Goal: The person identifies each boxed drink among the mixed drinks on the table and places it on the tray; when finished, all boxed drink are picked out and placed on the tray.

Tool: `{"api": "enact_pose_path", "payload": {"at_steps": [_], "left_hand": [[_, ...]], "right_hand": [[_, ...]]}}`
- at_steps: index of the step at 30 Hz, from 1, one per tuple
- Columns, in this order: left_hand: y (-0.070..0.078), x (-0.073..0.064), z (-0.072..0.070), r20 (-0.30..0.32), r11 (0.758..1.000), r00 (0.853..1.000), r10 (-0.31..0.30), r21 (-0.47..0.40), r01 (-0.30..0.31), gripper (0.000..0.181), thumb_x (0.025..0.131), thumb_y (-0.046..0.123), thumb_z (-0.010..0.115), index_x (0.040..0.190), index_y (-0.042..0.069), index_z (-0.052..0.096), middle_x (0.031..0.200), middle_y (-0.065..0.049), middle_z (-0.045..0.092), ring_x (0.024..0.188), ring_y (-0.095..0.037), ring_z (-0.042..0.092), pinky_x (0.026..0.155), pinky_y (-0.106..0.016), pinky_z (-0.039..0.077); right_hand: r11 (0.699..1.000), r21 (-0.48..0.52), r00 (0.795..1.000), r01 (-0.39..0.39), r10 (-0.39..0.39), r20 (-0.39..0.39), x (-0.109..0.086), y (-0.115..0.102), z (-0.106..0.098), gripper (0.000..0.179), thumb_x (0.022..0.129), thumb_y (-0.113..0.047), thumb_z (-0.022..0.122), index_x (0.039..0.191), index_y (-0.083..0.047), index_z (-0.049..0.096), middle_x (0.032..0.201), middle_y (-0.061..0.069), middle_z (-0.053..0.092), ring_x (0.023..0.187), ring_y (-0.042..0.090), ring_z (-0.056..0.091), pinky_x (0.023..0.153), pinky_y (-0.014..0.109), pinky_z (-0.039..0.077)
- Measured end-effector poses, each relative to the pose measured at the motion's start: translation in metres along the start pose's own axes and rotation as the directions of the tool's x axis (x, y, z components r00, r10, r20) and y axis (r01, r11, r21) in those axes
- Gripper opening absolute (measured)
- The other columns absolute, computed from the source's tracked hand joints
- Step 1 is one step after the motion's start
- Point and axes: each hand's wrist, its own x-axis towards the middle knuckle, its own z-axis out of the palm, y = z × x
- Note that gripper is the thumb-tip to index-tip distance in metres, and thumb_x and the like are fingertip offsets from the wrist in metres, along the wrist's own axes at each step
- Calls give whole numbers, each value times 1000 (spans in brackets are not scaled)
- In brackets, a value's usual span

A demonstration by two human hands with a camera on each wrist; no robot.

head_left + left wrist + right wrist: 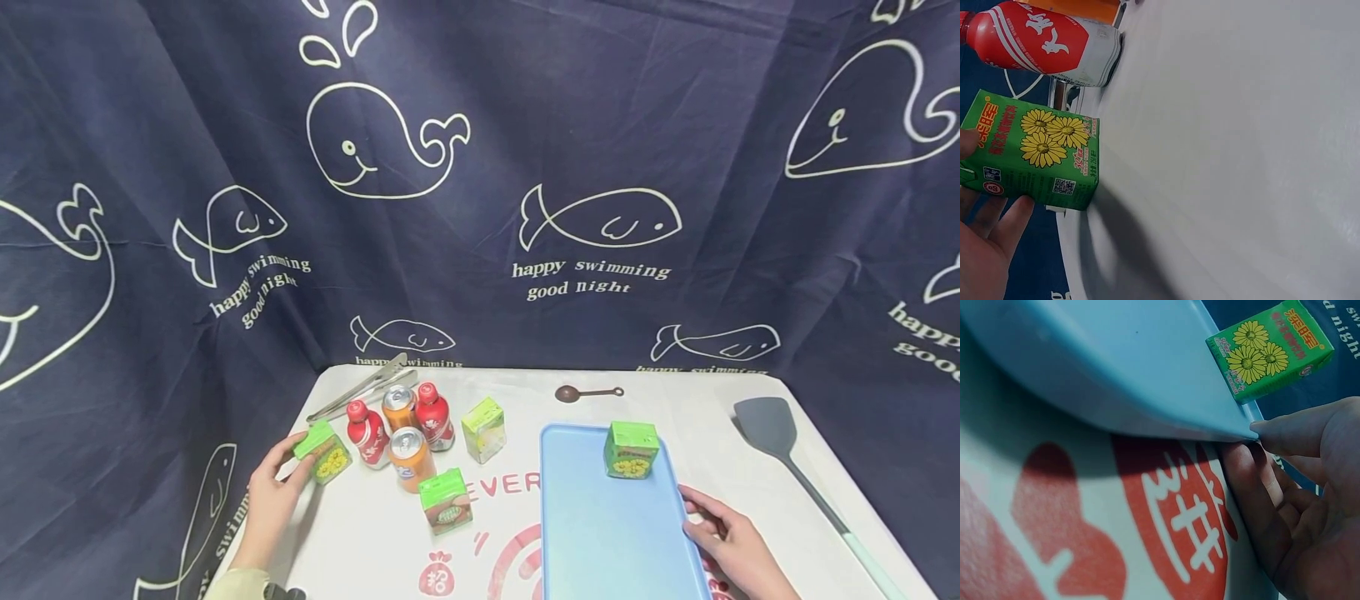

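Observation:
My left hand (273,492) grips a green drink carton (330,457) with yellow flowers, at the left side of the table. In the left wrist view, the thumb lies on the carton's (1041,147) front and the other fingers are beneath it. A red-capped bottle (367,435) stands just right of that carton. My right hand (731,537) pinches the right edge of a light blue tray (600,533), thumb on the rim and fingers underneath in the right wrist view. Another flowered green carton (632,452) stands upright at the tray's far right corner.
Between the hands stand orange cans (410,458), a second red bottle (435,417), a yellow-green carton (484,431) and a green-brown carton (446,502). Metal tongs (363,390) and a brown measuring spoon (577,393) lie at the back. A grey spatula (772,425) lies far right.

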Motion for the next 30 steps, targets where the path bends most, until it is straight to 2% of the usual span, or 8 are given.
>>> {"api": "enact_pose_path", "payload": {"at_steps": [5,11,18,23,30], "left_hand": [[-2,0,1,-10,999,999,-33,18,34,43,96,5,75,138,8,65,136,-14,66,113,6,53,84,-3,48],[0,-1,1,-9,999,999,-41,25,41,43,97,7,75,139,8,65,136,-12,66,114,7,52,84,-3,47],[2,-5,0,-17,999,999,-37,36,37,43,96,6,75,138,8,65,135,-13,67,113,7,52,82,-2,47],[8,-6,0,-19,999,999,-32,32,33,43,96,6,75,137,8,66,134,-13,67,112,6,53,82,-3,48],[17,-11,-3,-32,1000,999,-15,5,15,41,95,3,76,135,7,67,129,-14,69,108,6,56,81,-6,51]], "right_hand": [[1000,-20,1000,1,-1,-9,0,0,1,57,99,-5,69,149,11,47,111,12,65,78,12,64,62,29,59],[999,-29,1000,14,-15,-19,0,1,1,56,99,-2,69,148,11,47,112,12,66,79,12,65,63,29,59],[999,-40,1000,9,-10,-15,0,0,0,56,99,-3,69,149,11,47,113,12,66,79,11,65,63,28,59],[998,-62,1000,-9,9,-6,1,0,-1,58,100,-4,68,150,10,45,116,13,65,80,10,64,65,28,59],[999,-45,1000,4,-5,-14,0,0,0,56,99,-3,69,149,11,47,113,12,65,78,11,64,62,28,59]]}}
